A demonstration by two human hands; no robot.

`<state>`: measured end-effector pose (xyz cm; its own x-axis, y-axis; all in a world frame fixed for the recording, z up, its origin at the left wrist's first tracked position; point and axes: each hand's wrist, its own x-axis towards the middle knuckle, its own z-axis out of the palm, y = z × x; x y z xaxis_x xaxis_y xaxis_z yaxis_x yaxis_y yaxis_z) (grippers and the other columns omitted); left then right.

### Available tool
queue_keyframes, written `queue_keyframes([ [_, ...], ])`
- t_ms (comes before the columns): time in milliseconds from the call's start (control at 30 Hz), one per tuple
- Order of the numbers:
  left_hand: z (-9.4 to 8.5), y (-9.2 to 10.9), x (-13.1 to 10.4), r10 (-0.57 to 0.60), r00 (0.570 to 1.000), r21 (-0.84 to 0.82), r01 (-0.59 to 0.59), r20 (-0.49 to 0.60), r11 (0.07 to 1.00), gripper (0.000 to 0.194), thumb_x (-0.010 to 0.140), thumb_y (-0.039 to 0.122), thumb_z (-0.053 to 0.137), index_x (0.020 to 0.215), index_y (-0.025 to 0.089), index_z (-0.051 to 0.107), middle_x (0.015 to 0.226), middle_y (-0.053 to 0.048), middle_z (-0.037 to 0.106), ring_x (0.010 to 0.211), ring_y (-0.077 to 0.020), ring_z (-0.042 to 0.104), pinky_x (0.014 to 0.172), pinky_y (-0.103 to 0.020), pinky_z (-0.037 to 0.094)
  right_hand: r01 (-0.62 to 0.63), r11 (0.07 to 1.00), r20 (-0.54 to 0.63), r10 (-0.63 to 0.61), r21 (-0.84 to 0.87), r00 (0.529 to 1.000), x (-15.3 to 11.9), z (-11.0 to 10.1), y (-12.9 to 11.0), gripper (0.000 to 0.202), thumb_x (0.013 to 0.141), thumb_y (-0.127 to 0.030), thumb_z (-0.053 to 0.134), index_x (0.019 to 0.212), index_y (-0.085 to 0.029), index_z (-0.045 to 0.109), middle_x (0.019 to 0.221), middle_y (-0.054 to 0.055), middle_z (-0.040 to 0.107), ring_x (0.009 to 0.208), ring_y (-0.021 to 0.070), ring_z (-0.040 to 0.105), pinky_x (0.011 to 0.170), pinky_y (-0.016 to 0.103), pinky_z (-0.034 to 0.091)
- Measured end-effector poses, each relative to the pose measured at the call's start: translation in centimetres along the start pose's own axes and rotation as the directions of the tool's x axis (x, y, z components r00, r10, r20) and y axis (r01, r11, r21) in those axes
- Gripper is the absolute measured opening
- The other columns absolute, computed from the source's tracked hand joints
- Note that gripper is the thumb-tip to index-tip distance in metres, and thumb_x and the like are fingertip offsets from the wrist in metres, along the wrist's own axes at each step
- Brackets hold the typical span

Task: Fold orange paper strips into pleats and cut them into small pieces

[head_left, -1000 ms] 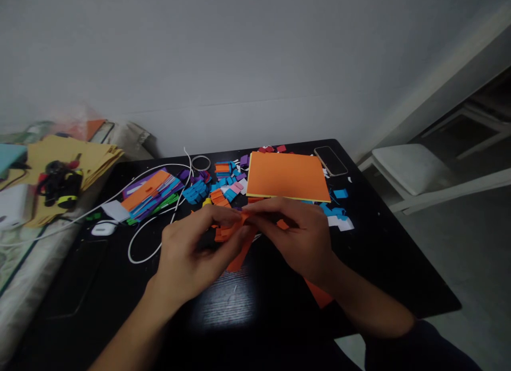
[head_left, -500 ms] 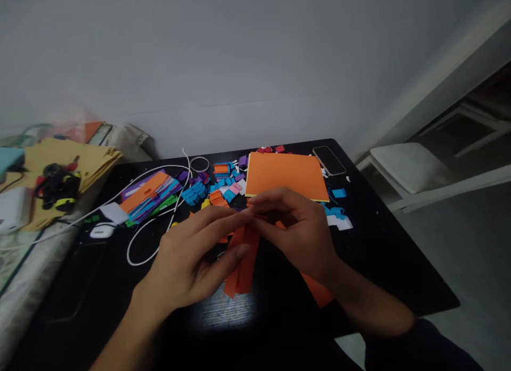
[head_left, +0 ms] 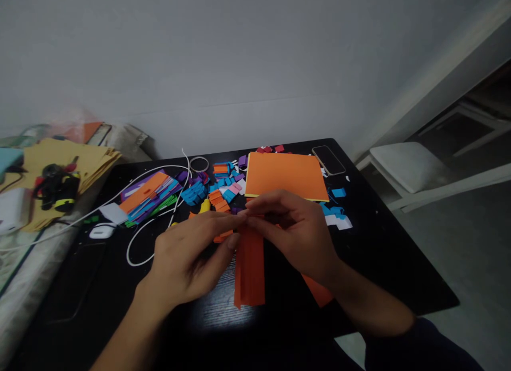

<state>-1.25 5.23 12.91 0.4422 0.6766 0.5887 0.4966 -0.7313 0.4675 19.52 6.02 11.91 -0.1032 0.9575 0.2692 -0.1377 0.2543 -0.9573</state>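
Note:
A folded orange paper strip hangs down toward me over the black table, its upper end between my fingers. My right hand pinches that upper end between thumb and fingertips. My left hand reaches in from the left, its index fingertip meeting the right fingertips at the strip's top, the thumb bent near the strip's left edge. Another orange paper piece lies partly under my right wrist. Just beyond my hands is a stack of orange sheets with a yellow edge.
Small folded blue pieces and colored strips lie at the left, crossed by a white cable. A phone rests at the back right. Brown envelopes lie at far left; a white stool stands right.
The orange strip has swung slightly right and now shows wider and straighter. My left hand has shifted a little left, with its thumb moved off the strip. My right hand stays nearly in place.

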Motion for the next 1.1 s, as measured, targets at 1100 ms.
queue_keyframes([
  [1100, 1.0, 0.3, 0.9, -0.365, 0.928, -0.431, 0.361, 0.077, 0.827, 0.004, 0.098, 0.02, 0.069, 0.099, 0.023, 0.07, 0.078, 0.002, 0.071, 0.063, -0.0114, 0.065, 0.056, -0.022, 0.053, 0.102, 0.981, 0.067, -0.092, -0.165, 0.994, 0.0, -0.3, 0.0, 0.015, 0.09, -0.012, 0.079, 0.095, -0.027, 0.082, 0.091, -0.003, 0.084, 0.079, 0.014, 0.077, 0.075, 0.027, 0.064],
])
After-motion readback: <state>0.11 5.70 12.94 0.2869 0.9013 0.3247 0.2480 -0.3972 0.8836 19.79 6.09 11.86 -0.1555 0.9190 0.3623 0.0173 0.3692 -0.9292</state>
